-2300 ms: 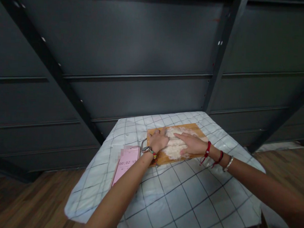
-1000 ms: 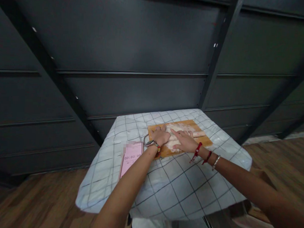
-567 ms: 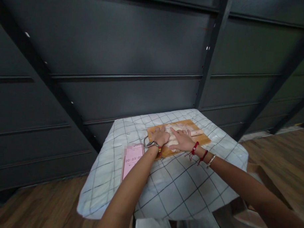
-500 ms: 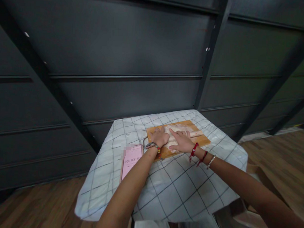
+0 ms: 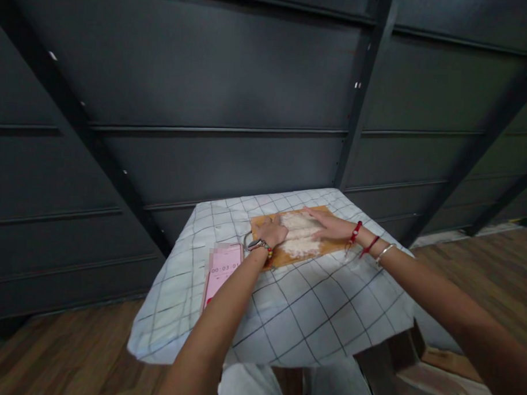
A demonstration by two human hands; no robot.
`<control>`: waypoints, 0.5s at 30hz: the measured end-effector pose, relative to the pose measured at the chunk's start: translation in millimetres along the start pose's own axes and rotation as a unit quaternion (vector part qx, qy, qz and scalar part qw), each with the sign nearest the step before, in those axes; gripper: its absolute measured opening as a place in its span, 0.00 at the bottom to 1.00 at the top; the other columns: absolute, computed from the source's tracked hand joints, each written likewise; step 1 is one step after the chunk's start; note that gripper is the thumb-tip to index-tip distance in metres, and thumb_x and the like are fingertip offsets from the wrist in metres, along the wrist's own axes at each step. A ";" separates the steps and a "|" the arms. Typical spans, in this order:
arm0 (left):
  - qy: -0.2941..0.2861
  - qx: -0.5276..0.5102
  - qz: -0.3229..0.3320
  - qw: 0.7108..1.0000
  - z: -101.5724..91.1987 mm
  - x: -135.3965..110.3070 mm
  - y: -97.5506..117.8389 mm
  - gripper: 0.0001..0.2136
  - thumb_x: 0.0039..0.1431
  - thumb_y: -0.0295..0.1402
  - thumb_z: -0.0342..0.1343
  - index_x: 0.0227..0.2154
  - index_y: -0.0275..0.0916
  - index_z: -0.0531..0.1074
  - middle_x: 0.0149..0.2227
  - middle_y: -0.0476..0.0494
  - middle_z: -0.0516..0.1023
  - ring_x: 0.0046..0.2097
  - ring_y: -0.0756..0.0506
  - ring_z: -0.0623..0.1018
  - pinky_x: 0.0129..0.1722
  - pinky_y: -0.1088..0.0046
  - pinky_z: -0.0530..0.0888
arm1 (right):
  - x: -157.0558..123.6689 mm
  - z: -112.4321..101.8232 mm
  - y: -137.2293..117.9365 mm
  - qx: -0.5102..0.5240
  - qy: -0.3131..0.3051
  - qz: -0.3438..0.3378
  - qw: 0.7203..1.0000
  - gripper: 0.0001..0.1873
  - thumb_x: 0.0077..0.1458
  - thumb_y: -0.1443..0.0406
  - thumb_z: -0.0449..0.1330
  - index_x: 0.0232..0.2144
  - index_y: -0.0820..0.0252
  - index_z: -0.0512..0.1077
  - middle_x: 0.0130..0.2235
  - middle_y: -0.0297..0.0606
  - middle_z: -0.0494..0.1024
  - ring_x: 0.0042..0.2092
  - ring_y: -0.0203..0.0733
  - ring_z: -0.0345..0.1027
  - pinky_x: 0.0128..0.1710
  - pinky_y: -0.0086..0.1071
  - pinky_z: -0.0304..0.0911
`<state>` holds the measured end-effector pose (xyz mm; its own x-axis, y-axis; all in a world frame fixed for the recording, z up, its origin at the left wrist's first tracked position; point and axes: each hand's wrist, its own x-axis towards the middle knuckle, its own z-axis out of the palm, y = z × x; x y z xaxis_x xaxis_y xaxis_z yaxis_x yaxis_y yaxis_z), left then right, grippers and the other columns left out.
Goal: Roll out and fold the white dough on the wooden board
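A wooden board lies on the table, its middle coated with white flour. Between my hands stretches a pale, floured roll of dough. My left hand rests palm down at the dough's left end, fingers spread and partly bent; its palm hides that end. At the other end, my right hand is held with its fingers stretched out over the dough, the thumb side toward the back of the board. Whether it touches the dough I cannot tell.
A phone with a pink timer screen lies left of the board, partly behind my left forearm. A white checked cloth covers the table. An open cardboard box stands at lower right; a dark panelled wall rises behind.
My right hand has moved right, away from my left hand, uncovering the middle of the dough and flour. My left hand stays at the left end. The view has shifted slightly.
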<state>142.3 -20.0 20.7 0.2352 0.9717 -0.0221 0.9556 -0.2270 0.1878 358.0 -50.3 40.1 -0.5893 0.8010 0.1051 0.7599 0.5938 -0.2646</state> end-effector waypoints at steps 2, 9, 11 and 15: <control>0.003 0.002 -0.002 1.000 1.5 1.1 -0.3 0.28 0.56 0.37 0.40 0.61 0.47 0.52 0.57 0.40 0.66 0.58 0.35 0.63 0.54 0.47 0.57 | -3.8 2.5 13.8 0.005 -0.014 -0.017 1.000 0.53 0.47 0.55 0.63 0.65 0.65 0.40 0.62 0.53 0.55 0.61 0.53 0.51 0.58 0.43 0.49; 0.011 0.012 -0.012 1.000 8.6 7.5 0.4 0.27 0.57 0.36 0.41 0.61 0.48 0.52 0.55 0.41 0.68 0.58 0.36 0.63 0.53 0.46 0.56 | 3.3 26.5 25.9 -0.018 -0.012 0.019 1.000 0.49 0.43 0.53 0.66 0.63 0.63 0.53 0.58 0.53 0.63 0.57 0.56 0.56 0.54 0.44 0.54; 0.008 0.014 -0.012 1.000 9.5 8.7 0.4 0.26 0.57 0.35 0.40 0.61 0.48 0.53 0.54 0.40 0.68 0.58 0.37 0.63 0.53 0.46 0.56 | 5.4 22.1 25.5 -0.013 -0.018 0.024 0.999 0.49 0.42 0.54 0.67 0.62 0.65 0.54 0.57 0.54 0.64 0.56 0.56 0.57 0.54 0.43 0.54; 0.021 0.009 -0.010 1.000 12.8 8.8 -1.3 0.27 0.58 0.35 0.39 0.61 0.46 0.52 0.56 0.39 0.66 0.59 0.39 0.61 0.55 0.48 0.56 | 2.7 3.2 32.3 0.059 -0.013 -0.021 0.998 0.44 0.48 0.54 0.62 0.62 0.63 0.53 0.57 0.49 0.65 0.54 0.50 0.61 0.52 0.40 0.56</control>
<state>145.4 -12.0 7.6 0.2088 0.9778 0.0158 0.9632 -0.2084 0.1698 380.1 -29.2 28.7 -0.6279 0.7726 0.0942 0.6977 0.6123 -0.3719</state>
